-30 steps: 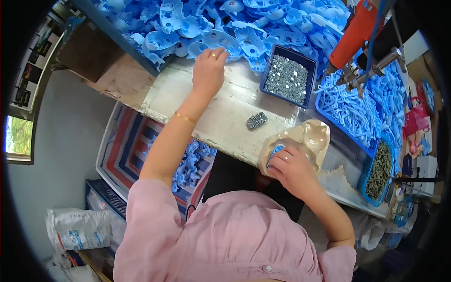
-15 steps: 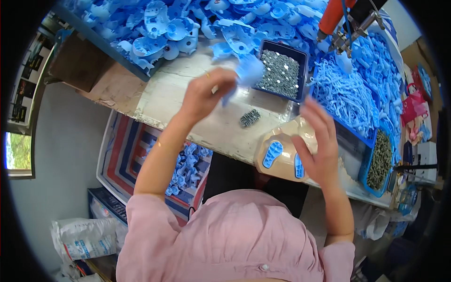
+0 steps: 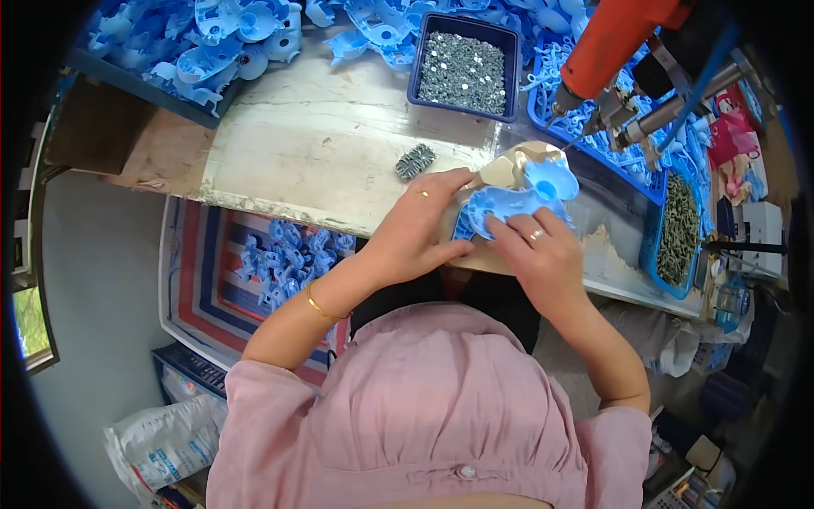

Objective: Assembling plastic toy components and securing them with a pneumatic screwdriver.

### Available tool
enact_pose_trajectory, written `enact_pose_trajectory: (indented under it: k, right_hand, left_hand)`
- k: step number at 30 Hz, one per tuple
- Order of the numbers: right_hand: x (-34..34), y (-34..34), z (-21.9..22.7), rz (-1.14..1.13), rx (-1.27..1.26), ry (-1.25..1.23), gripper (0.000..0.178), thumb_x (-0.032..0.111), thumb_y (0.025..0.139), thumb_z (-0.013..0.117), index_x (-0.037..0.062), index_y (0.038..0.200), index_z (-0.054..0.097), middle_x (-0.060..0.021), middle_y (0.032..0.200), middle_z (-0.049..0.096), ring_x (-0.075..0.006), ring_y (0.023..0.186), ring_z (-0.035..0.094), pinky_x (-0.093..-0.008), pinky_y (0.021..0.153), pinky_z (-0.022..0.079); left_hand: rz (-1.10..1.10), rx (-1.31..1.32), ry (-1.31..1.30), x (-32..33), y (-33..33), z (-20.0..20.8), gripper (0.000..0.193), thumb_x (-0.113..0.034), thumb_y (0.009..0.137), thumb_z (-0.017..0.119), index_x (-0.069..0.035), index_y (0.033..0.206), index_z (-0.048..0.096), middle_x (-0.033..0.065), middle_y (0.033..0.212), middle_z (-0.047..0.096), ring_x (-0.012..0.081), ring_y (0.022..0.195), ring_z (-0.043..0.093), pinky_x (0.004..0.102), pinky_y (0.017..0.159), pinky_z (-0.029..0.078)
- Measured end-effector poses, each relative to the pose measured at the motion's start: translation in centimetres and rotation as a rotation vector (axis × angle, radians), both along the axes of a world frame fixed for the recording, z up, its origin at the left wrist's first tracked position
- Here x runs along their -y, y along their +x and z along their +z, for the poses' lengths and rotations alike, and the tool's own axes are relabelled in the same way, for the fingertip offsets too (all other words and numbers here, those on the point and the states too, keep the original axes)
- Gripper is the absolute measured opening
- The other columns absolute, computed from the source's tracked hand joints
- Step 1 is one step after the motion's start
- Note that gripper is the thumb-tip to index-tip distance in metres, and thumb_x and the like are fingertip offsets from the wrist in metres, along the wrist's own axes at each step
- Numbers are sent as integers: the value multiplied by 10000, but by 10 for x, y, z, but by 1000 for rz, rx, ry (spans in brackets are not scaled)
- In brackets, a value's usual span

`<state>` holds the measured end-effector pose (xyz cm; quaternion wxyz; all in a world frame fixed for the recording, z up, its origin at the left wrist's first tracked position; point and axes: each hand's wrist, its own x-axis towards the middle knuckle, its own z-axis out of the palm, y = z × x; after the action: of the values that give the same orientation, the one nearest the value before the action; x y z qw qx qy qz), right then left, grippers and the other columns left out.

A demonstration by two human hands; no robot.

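Observation:
A light blue moulded plastic shell (image 3: 515,204) lies in the tan fixture block (image 3: 509,170) at the table's front edge. My right hand (image 3: 540,259) has its curled fingers on the shell's near side. At the block's left side is my left hand (image 3: 415,225), its fingers stretched out and its thumb apart; part of the block's edge hides behind it. Above and to the right of the block hangs a red power screwdriver (image 3: 606,51) with metal fittings. A small cluster of grey metal pieces (image 3: 415,161) sits on the table left of the block.
A dark blue tray (image 3: 415,89) of small metal parts stands behind. Blue plastic shells (image 3: 242,34) pile up at the back left. At the right are a bin of thin blue parts (image 3: 555,64) and a light blue basket of screws (image 3: 678,225). A striped bag (image 3: 191,254) holds blue pieces below.
My left hand has brought the blue shell from near the metal-parts tray to the fixture, where it now lies. My right hand has lowered onto it. The view has shifted, bringing the screwdriver closer.

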<state>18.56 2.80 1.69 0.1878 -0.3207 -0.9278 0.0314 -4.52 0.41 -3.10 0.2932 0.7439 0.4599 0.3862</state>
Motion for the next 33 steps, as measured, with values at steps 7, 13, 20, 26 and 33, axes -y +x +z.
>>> enact_pose_trajectory:
  k: [7,13,20,26,33]
  right_hand:
    - [9,-4,-14,-36,65,-184,406,28,810,622,62,1213,669,-93,1102,668,-292,981,624,-384,825,543]
    - [9,-10,-22,-21,146,-172,408,29,811,622,38,1217,659,-107,1136,666,-308,1051,612,-395,857,538]
    - [-4,2,-11,-25,107,-333,417,11,797,656,26,1215,660,-116,1138,655,-325,1066,601,-411,883,527]
    - [-52,46,8,-209,-311,-352,184,65,903,691,48,1082,733,-109,964,722,-254,834,685,-366,755,542]
    - [-139,154,7,-799,-198,23,256,148,896,720,56,1134,722,-104,954,672,-219,750,660,-350,708,529]
  left_hand:
    - [11,-50,-44,3,4,-1,866,-156,726,859,-33,1460,417,189,1419,517,388,1327,470,447,1128,381]
    - [11,-58,-39,4,5,0,836,-160,720,847,-32,1436,435,188,1415,522,397,1325,466,463,1131,372]
    - [17,-208,100,-5,19,16,755,-153,757,796,-29,1424,465,178,1393,535,385,1309,477,462,1122,377]
    - [-58,-285,37,-7,25,24,687,-105,776,766,-38,1404,497,171,1360,549,386,1267,497,455,1093,402]
    - [-88,-352,46,-10,31,33,656,-113,789,765,-44,1389,507,161,1358,545,381,1280,487,454,1097,401]
